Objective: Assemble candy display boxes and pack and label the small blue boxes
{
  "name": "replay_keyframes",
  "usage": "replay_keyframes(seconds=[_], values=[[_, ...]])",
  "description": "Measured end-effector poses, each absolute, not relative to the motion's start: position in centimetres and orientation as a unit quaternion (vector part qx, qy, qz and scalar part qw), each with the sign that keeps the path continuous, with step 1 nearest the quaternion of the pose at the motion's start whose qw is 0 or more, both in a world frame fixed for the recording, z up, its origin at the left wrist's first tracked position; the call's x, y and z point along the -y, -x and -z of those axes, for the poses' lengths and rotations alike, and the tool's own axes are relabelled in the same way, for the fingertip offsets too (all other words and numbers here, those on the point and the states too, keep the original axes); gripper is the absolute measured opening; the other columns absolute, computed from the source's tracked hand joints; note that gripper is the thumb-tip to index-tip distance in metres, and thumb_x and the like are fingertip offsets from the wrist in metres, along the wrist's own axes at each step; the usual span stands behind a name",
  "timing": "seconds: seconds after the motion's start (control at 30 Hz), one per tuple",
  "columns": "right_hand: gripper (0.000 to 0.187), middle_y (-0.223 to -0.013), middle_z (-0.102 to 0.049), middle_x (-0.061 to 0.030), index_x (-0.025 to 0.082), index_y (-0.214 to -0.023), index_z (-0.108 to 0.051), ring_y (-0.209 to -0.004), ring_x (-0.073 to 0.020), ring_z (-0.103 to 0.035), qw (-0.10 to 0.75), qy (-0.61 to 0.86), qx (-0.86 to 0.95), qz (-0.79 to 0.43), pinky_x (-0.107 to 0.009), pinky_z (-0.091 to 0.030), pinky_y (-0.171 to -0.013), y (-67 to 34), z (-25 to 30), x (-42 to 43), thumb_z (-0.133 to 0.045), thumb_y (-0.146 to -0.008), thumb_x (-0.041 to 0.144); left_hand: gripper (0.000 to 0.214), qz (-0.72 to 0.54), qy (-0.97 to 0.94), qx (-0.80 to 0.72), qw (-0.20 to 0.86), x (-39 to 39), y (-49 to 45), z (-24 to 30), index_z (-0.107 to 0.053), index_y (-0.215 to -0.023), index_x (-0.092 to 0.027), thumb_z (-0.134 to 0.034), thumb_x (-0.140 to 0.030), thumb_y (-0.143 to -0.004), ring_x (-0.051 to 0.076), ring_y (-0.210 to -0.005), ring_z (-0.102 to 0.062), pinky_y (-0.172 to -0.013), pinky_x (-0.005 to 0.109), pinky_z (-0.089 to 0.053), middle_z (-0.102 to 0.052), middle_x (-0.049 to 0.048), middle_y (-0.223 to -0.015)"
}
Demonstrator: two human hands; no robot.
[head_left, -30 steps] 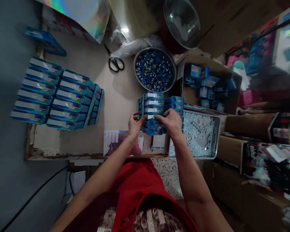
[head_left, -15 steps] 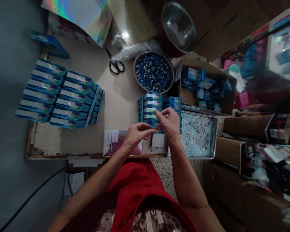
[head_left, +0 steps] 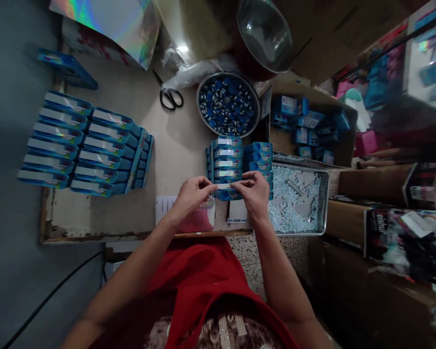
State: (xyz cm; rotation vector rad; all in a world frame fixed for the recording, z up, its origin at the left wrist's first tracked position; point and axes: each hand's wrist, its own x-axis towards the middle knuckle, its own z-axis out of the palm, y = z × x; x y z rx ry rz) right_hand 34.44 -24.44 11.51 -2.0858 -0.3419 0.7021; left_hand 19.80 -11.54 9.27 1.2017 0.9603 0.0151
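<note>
My left hand [head_left: 192, 195] and my right hand [head_left: 253, 192] meet over the front of a low table [head_left: 174, 145]. Together they pinch a small blue box [head_left: 226, 193] by its two ends. The box is at the near end of a short stack of blue boxes [head_left: 225, 157]; a second stack [head_left: 258, 156] stands beside it on the right. Under my hands lies a printed sheet [head_left: 167, 209] and a white card [head_left: 237, 212].
Two long rows of blue boxes [head_left: 85, 145] fill the table's left. A round pan of blue caps [head_left: 228, 103], scissors [head_left: 169, 96] and a steel bowl [head_left: 267, 30] sit at the back. A metal tray of pale pellets [head_left: 298, 198] and a carton of boxes [head_left: 308, 127] are on the right.
My hands lifted off the stack, came together nearer me, and now both pinch the nearest blue box at its ends. The view shifted slightly.
</note>
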Motion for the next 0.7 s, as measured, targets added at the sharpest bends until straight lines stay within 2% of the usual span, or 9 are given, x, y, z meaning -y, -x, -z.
replay_keyframes(seconds=[0.33,0.5,0.6,0.7], values=[[0.034,-0.077,-0.07,0.0015,0.023,-0.096,-0.054,-0.071,-0.0177,-0.068,0.382,0.869,0.183,-0.256,-0.031,-0.051,-0.07,-34.6,-10.4,23.9,-0.075,-0.072,0.033,0.028,-0.027,-0.559,-0.441,0.701,12.0,-20.1,-7.2,-0.069,-0.077,-0.018,-0.077,-0.045,-0.076,0.013,-0.054,-0.054,-0.05,0.026,-0.039,-0.061,0.0017,-0.062],[0.036,-0.077,-0.063,0.0016,0.021,-0.09,-0.059,-0.069,-0.0161,-0.057,0.286,0.922,0.211,-0.157,-0.03,-0.043,-0.067,-35.1,-10.2,24.1,-0.079,-0.067,0.039,0.039,-0.006,-0.422,-0.471,0.774,13.1,-21.2,-4.1,-0.065,-0.076,-0.016,-0.087,-0.047,-0.066,0.012,-0.054,-0.055,-0.052,0.026,-0.044,-0.06,0.0009,-0.062],[0.031,-0.068,-0.056,0.0045,0.021,-0.086,-0.06,-0.063,-0.0148,-0.051,0.273,0.913,0.223,-0.204,-0.029,-0.038,-0.061,-35.8,-10.0,24.3,-0.077,-0.07,0.041,0.045,-0.002,-0.349,-0.5,0.792,13.9,-22.2,-2.5,-0.063,-0.081,-0.016,-0.092,-0.044,-0.06,0.012,-0.055,-0.057,-0.055,0.028,-0.048,-0.064,0.0019,-0.067],[0.021,-0.061,-0.052,0.0061,0.022,-0.089,-0.06,-0.059,-0.0149,-0.051,0.284,0.892,0.236,-0.26,-0.028,-0.037,-0.059,-36.7,-10.0,24.5,-0.069,-0.076,0.036,0.044,-0.04,-0.401,-0.507,0.762,13.2,-21.2,-1.4,-0.066,-0.088,-0.017,-0.09,-0.043,-0.062,0.015,-0.06,-0.06,-0.059,0.03,-0.049,-0.067,0.0028,-0.072]])
